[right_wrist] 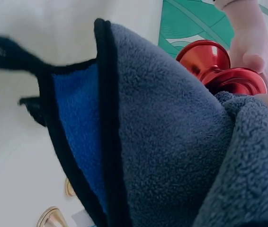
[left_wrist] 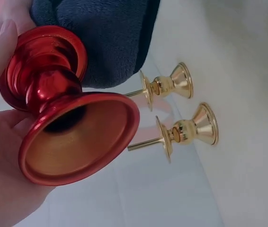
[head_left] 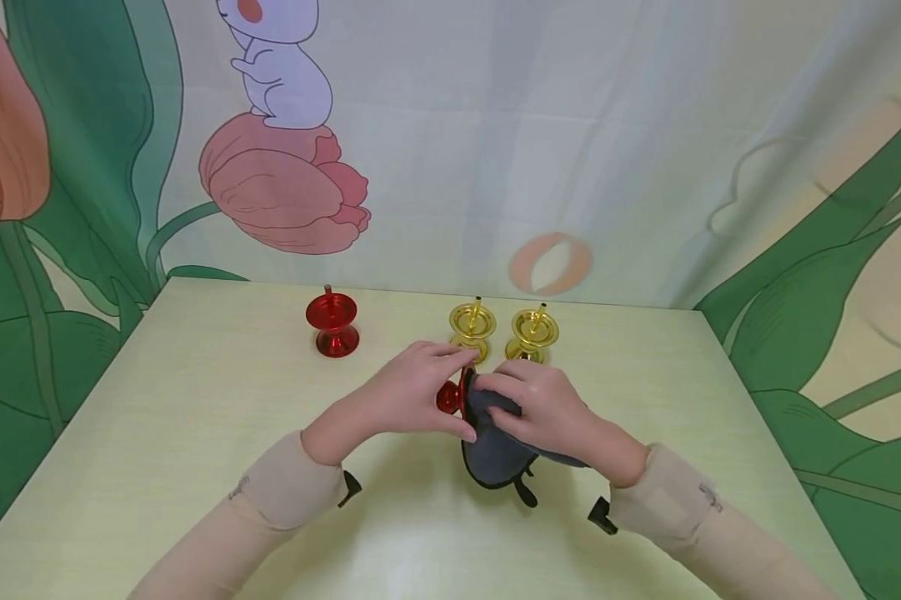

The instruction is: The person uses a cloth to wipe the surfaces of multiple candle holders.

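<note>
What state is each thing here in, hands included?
Held red stand: tipped sideways.
Cloth: folded over, bunched where gripped.
Other red stand: upright on the table.
Gold stands: both upright, spikes bare.
Left hand: gripping the held red stand.
Right hand: gripping the cloth.

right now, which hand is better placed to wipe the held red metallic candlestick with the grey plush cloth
Probably the right hand: it grips the grey, black-edged plush cloth at one end of the red metallic candlestick, while the left hand is occupied holding that candlestick.
</note>
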`<state>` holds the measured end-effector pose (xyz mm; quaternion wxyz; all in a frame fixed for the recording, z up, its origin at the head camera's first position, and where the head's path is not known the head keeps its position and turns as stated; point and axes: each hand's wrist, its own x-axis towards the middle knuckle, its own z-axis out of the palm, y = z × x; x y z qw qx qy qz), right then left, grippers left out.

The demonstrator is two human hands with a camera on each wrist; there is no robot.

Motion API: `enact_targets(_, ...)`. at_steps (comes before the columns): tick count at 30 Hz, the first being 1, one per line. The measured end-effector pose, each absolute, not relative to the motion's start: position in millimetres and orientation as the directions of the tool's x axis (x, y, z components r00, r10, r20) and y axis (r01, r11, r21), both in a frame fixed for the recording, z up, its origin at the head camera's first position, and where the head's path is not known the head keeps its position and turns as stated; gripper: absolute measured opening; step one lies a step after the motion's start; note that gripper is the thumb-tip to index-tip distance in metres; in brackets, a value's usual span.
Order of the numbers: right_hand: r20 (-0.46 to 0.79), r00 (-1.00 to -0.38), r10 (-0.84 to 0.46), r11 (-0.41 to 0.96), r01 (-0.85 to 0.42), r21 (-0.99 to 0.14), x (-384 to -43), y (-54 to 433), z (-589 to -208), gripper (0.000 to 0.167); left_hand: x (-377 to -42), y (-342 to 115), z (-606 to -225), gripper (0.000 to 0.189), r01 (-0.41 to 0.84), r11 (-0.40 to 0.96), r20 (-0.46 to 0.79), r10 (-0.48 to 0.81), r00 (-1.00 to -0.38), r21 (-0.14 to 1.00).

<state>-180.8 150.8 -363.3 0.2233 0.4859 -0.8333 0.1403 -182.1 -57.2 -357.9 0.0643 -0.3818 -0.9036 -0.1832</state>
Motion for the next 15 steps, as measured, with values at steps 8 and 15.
enact_targets(8, 0.516, -0.463, -0.721, 0.526, -0.85, -0.027, -182.4, 150.0, -364.6, 0.024, -181.1, -51.2, -371.7, 0.085, 0.722, 0.673, 0.415, 0.617, -0.668, 0.161)
enact_targets(15, 0.496, -0.573, -0.652, 0.582, -0.798, -0.156, -187.1, 150.6, -368.6, 0.024, -180.0, -47.3, -389.6, 0.086, 0.707, 0.704, 0.622, 0.582, -0.524, -0.064)
